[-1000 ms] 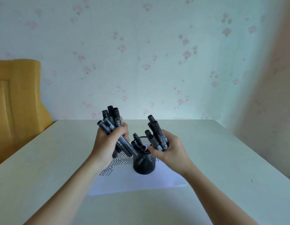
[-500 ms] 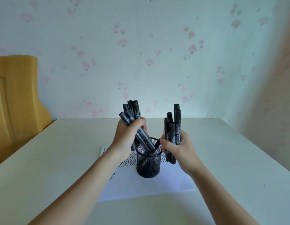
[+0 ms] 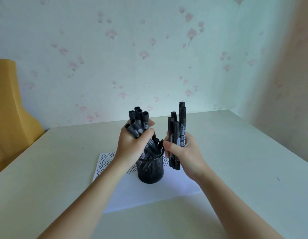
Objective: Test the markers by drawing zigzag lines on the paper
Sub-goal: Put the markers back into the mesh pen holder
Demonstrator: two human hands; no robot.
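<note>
Our left hand (image 3: 132, 145) grips a bundle of black capped markers (image 3: 138, 123), fingers curled round their barrels; the bundle tilts, its lower ends reaching down into the black wire-mesh cylindrical pen cup (image 3: 150, 168) while the caps fan out above our knuckles. Our right hand (image 3: 182, 152) holds a second bundle of black markers with white label print (image 3: 177, 135), thumb and fingers wrapped round them; these stand nearly upright just beside the cup's right rim, outside it, with their lower ends hanging clear above the sheet. We see a few more markers resting inside the cup. The cup stands on a white sheet of paper (image 3: 149, 195), which lies near the middle of the pale cream bench (image 3: 46, 169), slightly askew to its edges. Black zigzag lines (image 3: 106, 161) cover the far part of the paper, showing left of the cup and partly hidden behind our left wrist. Toward the bench's far left corner stands a yellow padded chair back (image 3: 10, 109).
</note>
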